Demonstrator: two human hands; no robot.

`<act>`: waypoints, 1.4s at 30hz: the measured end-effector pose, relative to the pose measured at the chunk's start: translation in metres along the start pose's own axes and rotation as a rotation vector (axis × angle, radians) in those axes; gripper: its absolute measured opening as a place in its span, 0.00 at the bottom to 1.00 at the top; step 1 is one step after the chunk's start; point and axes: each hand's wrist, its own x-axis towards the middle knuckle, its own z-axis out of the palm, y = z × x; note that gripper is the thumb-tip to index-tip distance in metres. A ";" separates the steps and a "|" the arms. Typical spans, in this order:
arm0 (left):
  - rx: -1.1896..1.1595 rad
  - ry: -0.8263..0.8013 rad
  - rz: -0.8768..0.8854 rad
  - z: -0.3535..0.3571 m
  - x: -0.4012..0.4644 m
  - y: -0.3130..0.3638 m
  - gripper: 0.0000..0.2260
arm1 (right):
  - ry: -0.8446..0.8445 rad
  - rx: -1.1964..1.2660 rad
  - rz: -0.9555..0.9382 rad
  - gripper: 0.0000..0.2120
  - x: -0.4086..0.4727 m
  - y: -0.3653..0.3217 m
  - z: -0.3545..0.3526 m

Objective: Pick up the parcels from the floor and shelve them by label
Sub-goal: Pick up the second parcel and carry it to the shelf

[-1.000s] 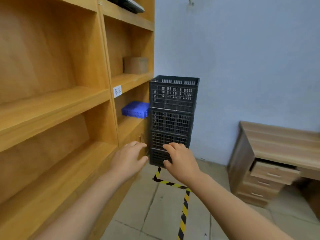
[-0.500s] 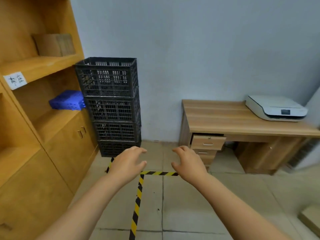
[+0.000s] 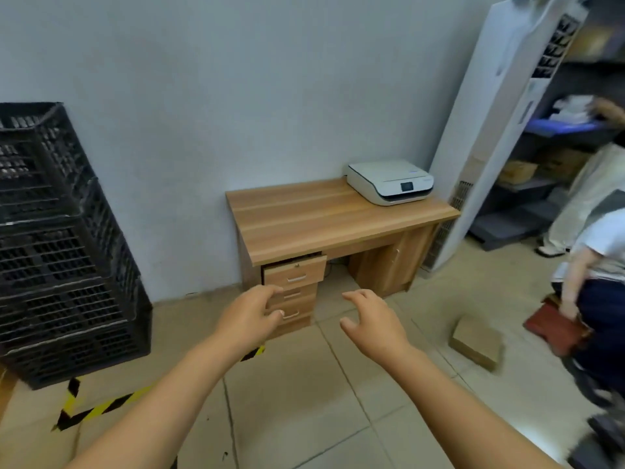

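Note:
A brown cardboard parcel [image 3: 476,343] lies on the tiled floor at the right, in front of the desk. My left hand [image 3: 248,316] and my right hand [image 3: 372,321] are held out in front of me, both empty, fingers spread and slightly curled. The parcel is to the right of my right hand and apart from it. The wooden shelves are out of view.
A stack of black plastic crates [image 3: 57,245] stands at the left wall. A wooden desk [image 3: 324,221] carries a white printer [image 3: 390,182]. A tall white air conditioner [image 3: 500,130] and grey shelving [image 3: 554,157] stand at the right. Another person [image 3: 595,258] holds a red parcel [image 3: 554,328]. Yellow-black tape [image 3: 94,409] marks the floor.
The view has swung right, away from the wooden shelves, past the crates to the desk. The floor parcel and another person have come into view. Both hands stay empty.

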 end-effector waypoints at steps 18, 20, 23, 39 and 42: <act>-0.029 -0.394 0.354 0.108 0.250 0.075 0.19 | 0.106 0.031 0.550 0.23 0.116 0.144 -0.037; -0.019 -0.432 0.382 0.130 0.267 0.092 0.19 | 0.115 0.043 0.599 0.23 0.121 0.170 -0.042; -0.029 -0.473 0.407 0.164 0.292 0.122 0.19 | 0.123 0.068 0.640 0.23 0.132 0.210 -0.050; -0.076 -0.547 0.447 0.329 0.423 0.312 0.17 | 0.146 0.117 0.757 0.23 0.202 0.459 -0.149; -0.057 -0.568 0.449 0.352 0.451 0.326 0.17 | 0.118 0.121 0.768 0.23 0.221 0.492 -0.154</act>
